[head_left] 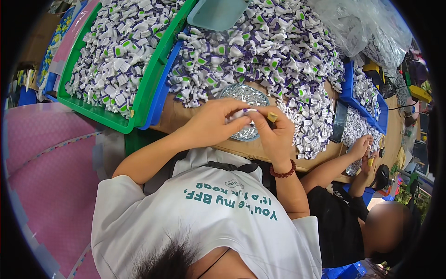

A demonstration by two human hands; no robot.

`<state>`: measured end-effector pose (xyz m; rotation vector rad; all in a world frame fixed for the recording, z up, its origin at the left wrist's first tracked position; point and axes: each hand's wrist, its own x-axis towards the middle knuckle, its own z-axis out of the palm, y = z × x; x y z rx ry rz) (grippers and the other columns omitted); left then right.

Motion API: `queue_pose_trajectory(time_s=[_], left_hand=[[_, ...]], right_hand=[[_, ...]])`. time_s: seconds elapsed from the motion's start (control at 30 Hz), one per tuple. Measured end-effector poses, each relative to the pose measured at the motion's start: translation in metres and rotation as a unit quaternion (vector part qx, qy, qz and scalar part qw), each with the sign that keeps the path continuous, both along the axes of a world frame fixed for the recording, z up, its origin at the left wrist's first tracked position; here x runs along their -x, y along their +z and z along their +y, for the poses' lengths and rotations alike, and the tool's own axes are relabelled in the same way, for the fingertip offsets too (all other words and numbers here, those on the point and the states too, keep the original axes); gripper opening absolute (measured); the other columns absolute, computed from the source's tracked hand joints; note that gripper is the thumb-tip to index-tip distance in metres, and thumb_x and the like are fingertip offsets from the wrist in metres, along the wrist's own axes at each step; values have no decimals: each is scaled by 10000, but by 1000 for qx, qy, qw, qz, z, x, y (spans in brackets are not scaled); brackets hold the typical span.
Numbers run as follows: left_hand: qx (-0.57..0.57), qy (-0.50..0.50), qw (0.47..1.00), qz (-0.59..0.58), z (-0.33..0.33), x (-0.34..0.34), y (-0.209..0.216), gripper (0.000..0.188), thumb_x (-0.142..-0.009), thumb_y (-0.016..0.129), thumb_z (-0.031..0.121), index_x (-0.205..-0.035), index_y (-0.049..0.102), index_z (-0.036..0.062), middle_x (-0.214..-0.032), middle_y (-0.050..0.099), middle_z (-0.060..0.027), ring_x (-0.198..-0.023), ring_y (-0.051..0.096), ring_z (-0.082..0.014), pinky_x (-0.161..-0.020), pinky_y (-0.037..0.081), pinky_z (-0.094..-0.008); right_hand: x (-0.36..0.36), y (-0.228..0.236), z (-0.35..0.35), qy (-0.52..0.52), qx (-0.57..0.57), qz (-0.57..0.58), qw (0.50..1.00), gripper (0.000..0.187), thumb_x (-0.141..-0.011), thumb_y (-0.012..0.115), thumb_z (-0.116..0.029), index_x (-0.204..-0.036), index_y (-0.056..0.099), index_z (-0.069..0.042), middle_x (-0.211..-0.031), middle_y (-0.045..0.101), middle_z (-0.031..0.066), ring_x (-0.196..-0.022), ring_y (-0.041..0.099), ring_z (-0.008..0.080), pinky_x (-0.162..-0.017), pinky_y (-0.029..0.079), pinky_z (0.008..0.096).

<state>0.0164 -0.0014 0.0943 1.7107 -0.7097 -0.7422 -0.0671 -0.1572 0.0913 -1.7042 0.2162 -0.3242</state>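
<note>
My left hand [216, 122] and my right hand [277, 136] meet over the near edge of the table. Between their fingertips sits a small white and purple plastic toy part [249, 110], pinched from both sides and partly covered by the fingers. Yellowish tape [272, 116] wraps one finger of my right hand, and a dark red bead bracelet [283, 170] circles that wrist. Just under my hands is a round bowl [266, 98] of small silvery metal pins, partly hidden by them. Small white plastic pieces [310, 135] lie heaped beside my right hand.
Behind the bowl spreads a big pile of white, purple and green toy parts [278, 46]. A green crate [149, 63] of similar parts stands left, against a blue crate [160, 95]. A grey tray [216, 15] rests at the back. Right, a co-worker's hands [362, 148] work near blue bins [346, 97].
</note>
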Motion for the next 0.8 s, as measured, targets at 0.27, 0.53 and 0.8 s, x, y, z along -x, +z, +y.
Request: queue_pose_trajectory(time_s=[0.27,0.53,0.8], left_hand=[[-46,22,962,-268,-2,9,2,185,-822,597,107,-990,598,28,-826,610,-135,-688,598,-306,-582,468,-354],[-40,48,934,-351,-2,14,9,144,-768,602,61,-911,590,44,-739,571,-92,-632,574,-272,-549,453,-368],[-28,31,936,-349,-5,15,10,126,-768,666,138,-846,606,59,-734,576,-84,-639,581,-264,-538,450,-360]], right_hand=[[9,1,-6,50,-48,26,997,161,-810,639,8,-970,662,9,-822,641,66,-711,563,91,-615,422,205],[10,9,-14,74,4,39,996,170,-818,631,10,-987,644,8,-889,649,70,-775,594,105,-670,457,215],[6,32,-25,-37,-141,-104,984,321,-963,443,-302,-937,599,-22,-852,633,104,-578,510,99,-527,392,209]])
